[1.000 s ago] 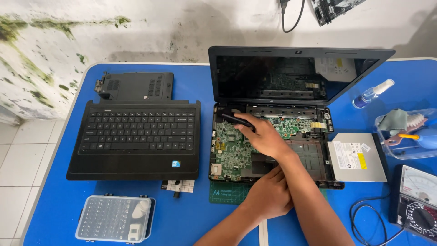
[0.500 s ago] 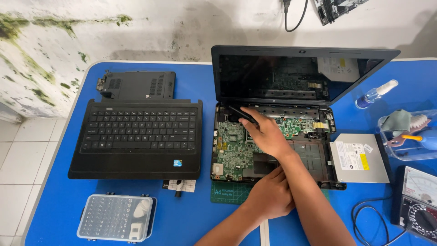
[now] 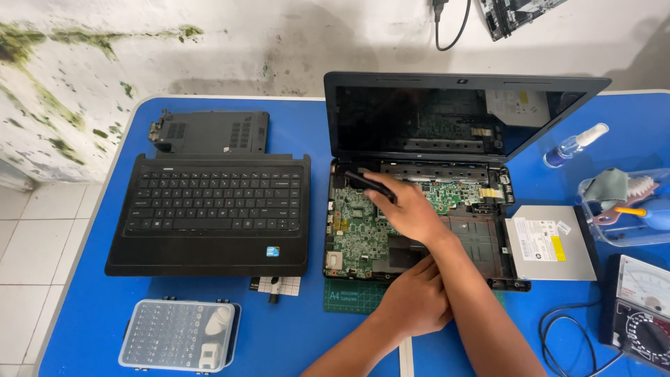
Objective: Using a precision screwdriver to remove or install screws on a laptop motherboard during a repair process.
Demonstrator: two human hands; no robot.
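The dark tool (image 3: 368, 183) lay slantwise over the green circuit board (image 3: 359, 227), its long axis running from upper left down to lower right, its tip toward the hinge corner. The right hand (image 3: 408, 213) reached in from lower right, palm down, fingers pinching the tool's near end. The left hand (image 3: 415, 301) rested curled at the front edge of the opened laptop base (image 3: 481, 241), fingers pressed together. A matte black keyboard panel (image 3: 213, 213) lay flat on the blue worktop (image 3: 293, 335)
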